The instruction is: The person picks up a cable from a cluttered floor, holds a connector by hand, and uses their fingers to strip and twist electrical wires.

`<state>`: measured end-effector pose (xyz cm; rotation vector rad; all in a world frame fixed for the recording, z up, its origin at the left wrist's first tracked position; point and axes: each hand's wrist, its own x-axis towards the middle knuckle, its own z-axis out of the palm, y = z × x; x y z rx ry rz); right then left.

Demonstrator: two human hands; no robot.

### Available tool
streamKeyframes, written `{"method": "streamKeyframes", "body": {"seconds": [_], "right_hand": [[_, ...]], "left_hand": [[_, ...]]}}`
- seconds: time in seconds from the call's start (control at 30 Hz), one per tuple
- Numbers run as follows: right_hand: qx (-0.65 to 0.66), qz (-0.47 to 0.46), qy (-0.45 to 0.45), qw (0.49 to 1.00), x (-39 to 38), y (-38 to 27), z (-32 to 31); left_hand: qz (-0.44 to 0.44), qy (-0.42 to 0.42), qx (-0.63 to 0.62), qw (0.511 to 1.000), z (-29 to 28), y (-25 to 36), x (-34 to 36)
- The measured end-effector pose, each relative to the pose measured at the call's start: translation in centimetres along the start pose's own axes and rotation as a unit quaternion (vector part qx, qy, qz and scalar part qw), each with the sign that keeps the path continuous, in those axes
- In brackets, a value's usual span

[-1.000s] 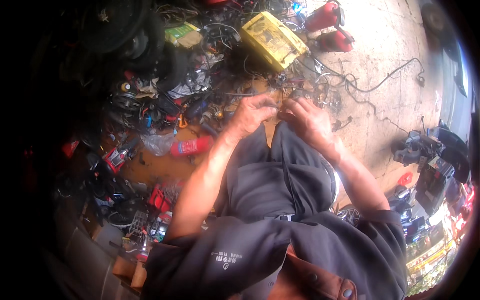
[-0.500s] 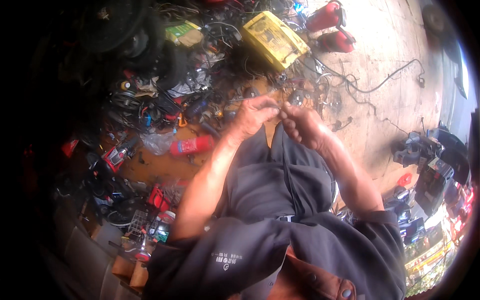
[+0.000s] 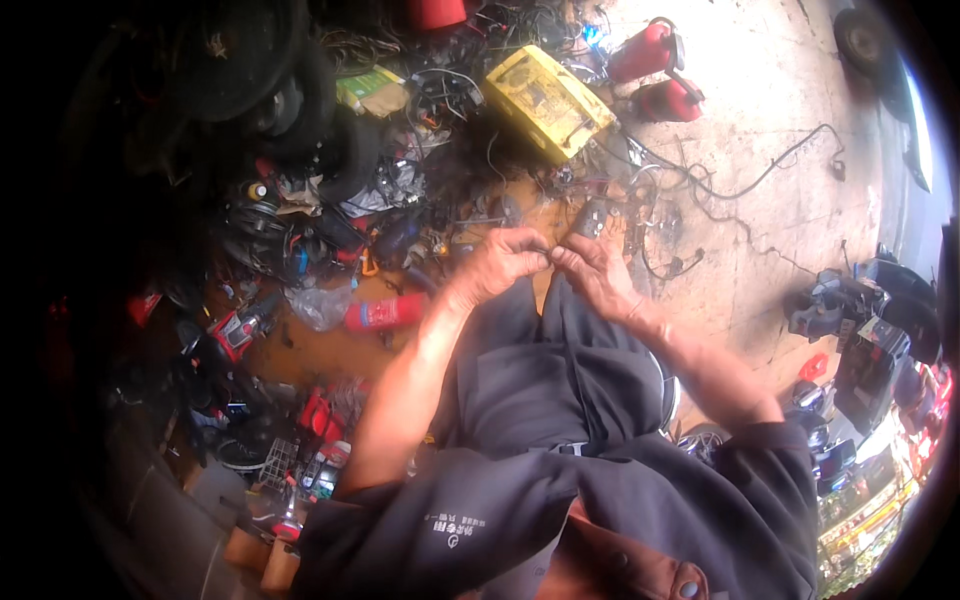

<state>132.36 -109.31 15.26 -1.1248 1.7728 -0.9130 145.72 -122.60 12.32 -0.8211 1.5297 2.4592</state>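
My left hand (image 3: 497, 264) and my right hand (image 3: 598, 276) meet above my lap, their fingertips close together. The left thumb and fingers pinch something small, dark and thin, too small to name. The right thumb and fingers are pressed together at its other side, and what lies between them is hidden. Below the hands are my dark trousers (image 3: 530, 375). Just beyond them, dark shoes (image 3: 588, 220) show on the brown floor.
Ahead stands a dirty yellow box (image 3: 545, 100); beside it are red fire extinguishers (image 3: 645, 55). Another red extinguisher (image 3: 385, 312) lies left, near a clear plastic bag (image 3: 320, 305). Tangled cables and parts crowd the left. A black cable (image 3: 745, 190) runs across the pale floor at right.
Both hands sit slightly lower in the picture, and the whole scene has shifted down a little. The right hand has turned, its curled fingers now less visible. The fingertips stay together.
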Motion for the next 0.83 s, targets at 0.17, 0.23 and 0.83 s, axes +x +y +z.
{"method": "streamKeyframes", "body": {"seconds": [0.17, 0.23, 0.83], "right_hand": [[0.383, 0.394, 0.093, 0.831, -1.6, 0.6, 3.7], [0.315, 0.259, 0.176, 0.896, -1.2, 0.9, 5.9], [0.031, 0.16, 0.234, 0.958, -17.7, 14.6, -14.1]], "left_hand": [[0.04, -0.042, 0.127, 0.99, 0.7, -0.6, 0.2], [0.044, -0.015, 0.179, 0.983, 1.3, -0.4, -0.2], [-0.051, 0.266, 0.147, 0.951, 2.9, -4.3, 14.5]]}}
